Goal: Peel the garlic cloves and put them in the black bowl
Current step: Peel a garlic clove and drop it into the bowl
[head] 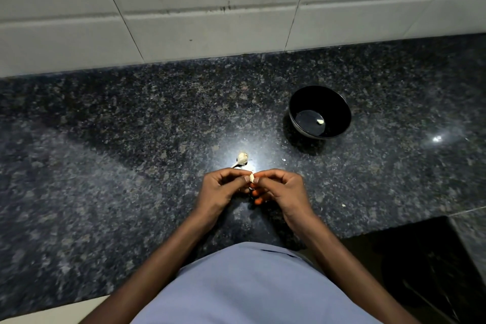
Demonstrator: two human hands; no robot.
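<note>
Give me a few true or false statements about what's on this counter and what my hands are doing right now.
1. Both hands pinch one garlic clove between them. True: the left hand and right hand meet on it.
2. The black bowl is empty. False: one small pale piece lies in it.
3. The bowl sits to the right of the hands, nearer the wall. True.
4. The garlic piece on the countertop lies inside the bowl. False: it lies on the counter just beyond the hands.

Open countertop (pixel 118 139) between hands and black bowl (pixel 319 112); garlic bulb (pixel 242 158) nearby.
</note>
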